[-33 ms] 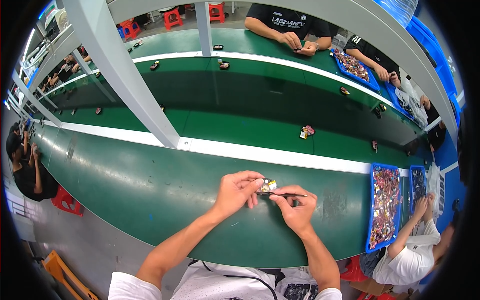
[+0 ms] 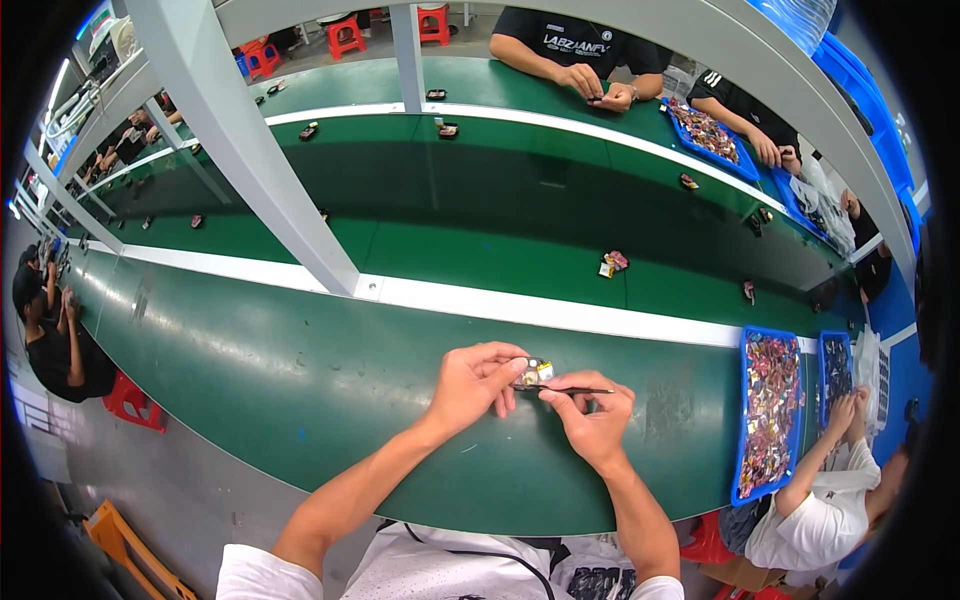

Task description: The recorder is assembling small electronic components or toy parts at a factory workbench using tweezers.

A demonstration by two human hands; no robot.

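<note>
My left hand (image 2: 478, 385) is closed on a small black-cased electronic device (image 2: 533, 374), holding it above the green table by its left side. A white and yellow part shows inside the open casing, too small to make out in detail. In my right hand (image 2: 594, 415) a slim black tool (image 2: 590, 390), which looks like tweezers, lies nearly level between thumb and fingers. Its left end reaches the near edge of the device. The exact contact point of its tip is too small to tell.
Beyond a white rail (image 2: 500, 308) runs a green conveyor belt (image 2: 480, 250) with scattered small devices (image 2: 614, 264). A blue tray (image 2: 738, 470) of small coloured parts stands at right, beside a co-worker (image 2: 820, 495). A grey post (image 2: 260, 160) rises at left. Other people sit across the belt.
</note>
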